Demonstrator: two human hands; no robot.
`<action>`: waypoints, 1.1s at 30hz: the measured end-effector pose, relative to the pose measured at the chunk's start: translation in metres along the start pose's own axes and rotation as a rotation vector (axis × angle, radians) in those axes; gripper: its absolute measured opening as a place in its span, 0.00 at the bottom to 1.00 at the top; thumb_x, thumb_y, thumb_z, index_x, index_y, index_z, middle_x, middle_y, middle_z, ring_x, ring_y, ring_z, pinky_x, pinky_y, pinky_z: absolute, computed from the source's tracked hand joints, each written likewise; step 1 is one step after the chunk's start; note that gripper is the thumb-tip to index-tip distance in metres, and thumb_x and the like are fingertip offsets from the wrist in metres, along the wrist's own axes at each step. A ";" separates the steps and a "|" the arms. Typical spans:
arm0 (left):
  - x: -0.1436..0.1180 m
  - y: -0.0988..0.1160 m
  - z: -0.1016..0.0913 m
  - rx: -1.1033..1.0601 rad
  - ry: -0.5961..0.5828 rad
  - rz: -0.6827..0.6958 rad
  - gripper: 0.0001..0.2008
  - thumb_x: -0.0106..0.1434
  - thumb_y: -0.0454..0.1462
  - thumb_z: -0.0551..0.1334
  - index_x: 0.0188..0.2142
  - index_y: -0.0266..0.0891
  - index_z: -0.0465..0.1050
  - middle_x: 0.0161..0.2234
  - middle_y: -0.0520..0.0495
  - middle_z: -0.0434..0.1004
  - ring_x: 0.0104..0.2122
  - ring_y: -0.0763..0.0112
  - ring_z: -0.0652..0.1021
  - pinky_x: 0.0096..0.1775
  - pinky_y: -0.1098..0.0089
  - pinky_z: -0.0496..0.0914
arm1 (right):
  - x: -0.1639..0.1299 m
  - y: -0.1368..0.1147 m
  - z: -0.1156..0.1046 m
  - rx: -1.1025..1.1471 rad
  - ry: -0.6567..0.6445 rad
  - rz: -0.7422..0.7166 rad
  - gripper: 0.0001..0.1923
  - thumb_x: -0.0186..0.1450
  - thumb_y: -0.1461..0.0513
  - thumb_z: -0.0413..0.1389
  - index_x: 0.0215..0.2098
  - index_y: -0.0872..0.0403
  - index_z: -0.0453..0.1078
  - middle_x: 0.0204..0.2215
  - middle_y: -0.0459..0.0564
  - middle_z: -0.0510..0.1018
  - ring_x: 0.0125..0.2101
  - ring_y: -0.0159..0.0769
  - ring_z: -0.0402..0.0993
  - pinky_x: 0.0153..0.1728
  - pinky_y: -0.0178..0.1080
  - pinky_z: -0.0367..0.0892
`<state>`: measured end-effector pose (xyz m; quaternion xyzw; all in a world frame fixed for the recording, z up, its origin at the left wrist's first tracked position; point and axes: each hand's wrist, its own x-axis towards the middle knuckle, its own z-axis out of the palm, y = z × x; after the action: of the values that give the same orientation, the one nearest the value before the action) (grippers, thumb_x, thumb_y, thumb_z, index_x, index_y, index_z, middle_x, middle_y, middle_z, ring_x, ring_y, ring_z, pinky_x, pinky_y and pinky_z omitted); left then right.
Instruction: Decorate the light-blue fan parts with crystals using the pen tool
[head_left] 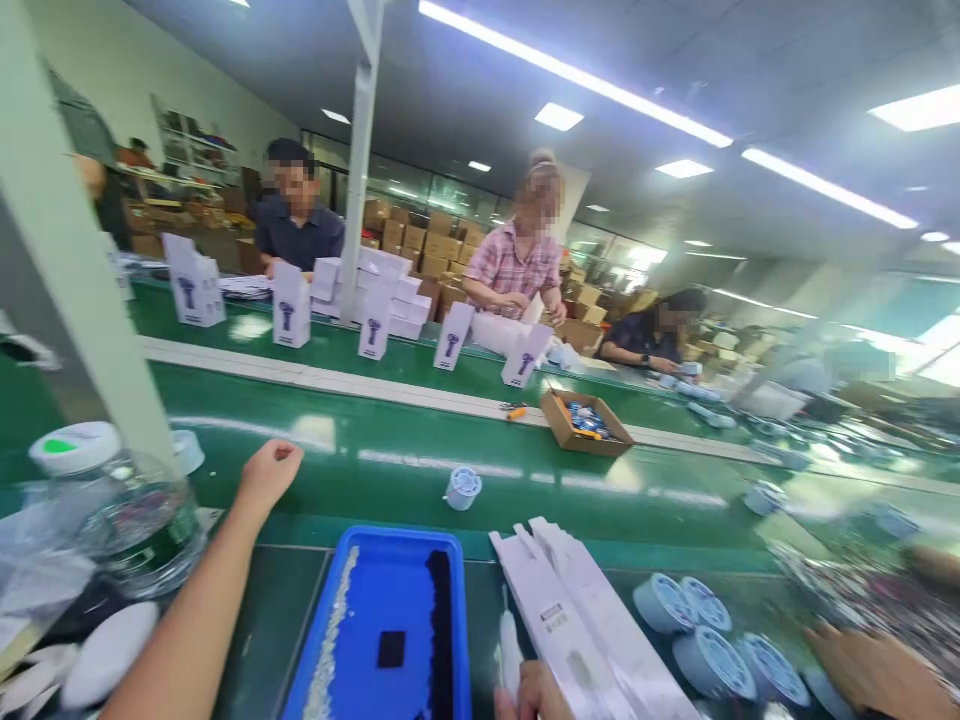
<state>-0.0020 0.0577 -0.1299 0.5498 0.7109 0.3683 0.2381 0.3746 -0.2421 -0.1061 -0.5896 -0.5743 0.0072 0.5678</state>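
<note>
Right hand [538, 692], grip clamped on a screwdriver [510, 648], right of the blue tray [367, 640]; left hand [271, 472], fingers curled together, beyond its left side. A leftward swing could jolt the tray, scattering small parts [334, 630].

Blue tray [367, 625]: near end chopped off by the frame
Right grip [536, 688]: mostly out of shot
Co-worker's hand [877, 668]: pretty smeary
Cardboard box [600, 447]: bits [589, 420] inside too tiny to ID

The driver-like tool [509, 640] has a white handle and a thin shaft. The right hand [534, 690] grips the handle's lower end; the shaft points toward 12 o'clock. Position: 6 o'clock in view.
</note>
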 end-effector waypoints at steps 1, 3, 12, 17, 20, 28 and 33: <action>0.002 0.001 0.001 -0.001 -0.014 0.002 0.06 0.50 0.40 0.56 0.25 0.40 0.67 0.28 0.46 0.75 0.32 0.60 0.75 0.35 0.66 0.66 | 0.017 0.015 -0.038 -0.060 0.053 -0.009 0.18 0.62 0.47 0.55 0.21 0.47 0.61 0.17 0.41 0.66 0.16 0.33 0.62 0.15 0.35 0.57; 0.004 0.005 0.003 0.012 -0.038 0.023 0.07 0.50 0.41 0.57 0.25 0.40 0.67 0.27 0.47 0.74 0.31 0.61 0.74 0.34 0.66 0.66 | 0.048 0.041 -0.107 -0.164 0.127 -0.036 0.21 0.65 0.46 0.51 0.22 0.50 0.61 0.16 0.39 0.63 0.15 0.27 0.56 0.17 0.32 0.55; -0.022 0.072 -0.016 0.021 -0.175 0.168 0.14 0.50 0.48 0.57 0.29 0.41 0.69 0.31 0.47 0.76 0.30 0.61 0.75 0.30 0.67 0.66 | 0.021 0.037 -0.074 -0.434 0.173 0.045 0.23 0.66 0.48 0.45 0.17 0.44 0.65 0.15 0.47 0.66 0.19 0.37 0.67 0.22 0.38 0.58; -0.074 0.123 -0.017 -0.017 -0.348 0.386 0.17 0.52 0.52 0.56 0.29 0.42 0.69 0.30 0.48 0.75 0.31 0.62 0.74 0.32 0.68 0.68 | 0.019 0.029 0.025 -0.827 -0.216 0.496 0.20 0.64 0.55 0.50 0.50 0.57 0.69 0.48 0.61 0.75 0.46 0.52 0.72 0.43 0.47 0.66; -0.102 0.140 -0.017 -0.042 -0.461 0.509 0.17 0.53 0.53 0.56 0.27 0.43 0.69 0.30 0.48 0.74 0.33 0.63 0.74 0.34 0.69 0.68 | 0.039 0.045 0.033 -0.828 -0.282 0.622 0.20 0.63 0.54 0.53 0.44 0.62 0.71 0.41 0.64 0.78 0.42 0.54 0.75 0.38 0.46 0.68; -0.141 0.153 -0.029 -0.120 -0.555 0.574 0.19 0.56 0.55 0.57 0.26 0.43 0.69 0.28 0.47 0.71 0.30 0.64 0.72 0.32 0.68 0.68 | 0.070 0.012 0.003 -0.848 -0.165 0.506 0.09 0.63 0.65 0.49 0.36 0.61 0.71 0.36 0.64 0.78 0.40 0.52 0.75 0.41 0.46 0.65; -0.197 0.164 -0.010 -0.382 -0.722 0.640 0.30 0.50 0.59 0.62 0.47 0.45 0.71 0.46 0.41 0.74 0.47 0.54 0.73 0.51 0.58 0.67 | 0.109 -0.082 -0.014 -0.447 0.180 0.119 0.16 0.63 0.55 0.52 0.45 0.55 0.67 0.40 0.57 0.76 0.43 0.47 0.72 0.41 0.45 0.67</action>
<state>0.1457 -0.1130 -0.0084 0.7783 0.2999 0.3328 0.4399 0.3661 -0.2017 0.0248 -0.7318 -0.4730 -0.1389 0.4706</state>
